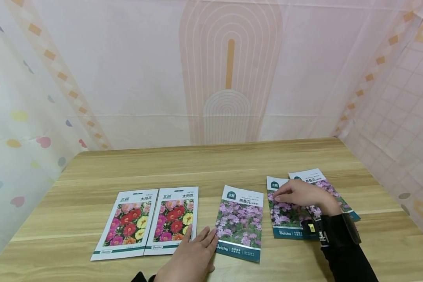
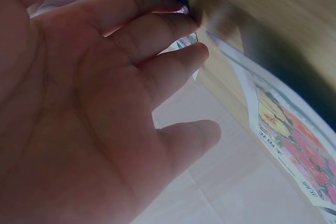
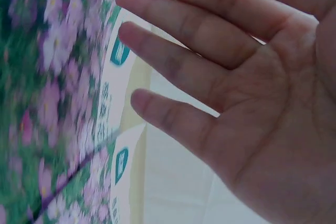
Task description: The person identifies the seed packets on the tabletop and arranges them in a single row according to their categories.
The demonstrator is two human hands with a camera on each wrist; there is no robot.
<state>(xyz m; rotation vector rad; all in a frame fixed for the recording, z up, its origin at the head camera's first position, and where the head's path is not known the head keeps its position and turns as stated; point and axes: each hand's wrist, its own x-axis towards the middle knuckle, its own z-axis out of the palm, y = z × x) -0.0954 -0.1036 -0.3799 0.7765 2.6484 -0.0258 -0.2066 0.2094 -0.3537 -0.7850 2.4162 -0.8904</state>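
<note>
Left hand (image 1: 192, 256) flat, fingers spread, touching middle seed packet (image 1: 240, 222); right hand (image 1: 301, 192) flat on another packet (image 1: 285, 215). Packets likely light, thin, slippery; lift by an edge.

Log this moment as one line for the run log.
left hand: touching middle purple-flower seed packet | right hand: on overlapped purple-flower seed packet

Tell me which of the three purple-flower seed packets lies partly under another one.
The rightmost purple packet, at the far right of the row. The packet under the right hand overlaps its left edge; the middle purple packet lies alone.
</note>
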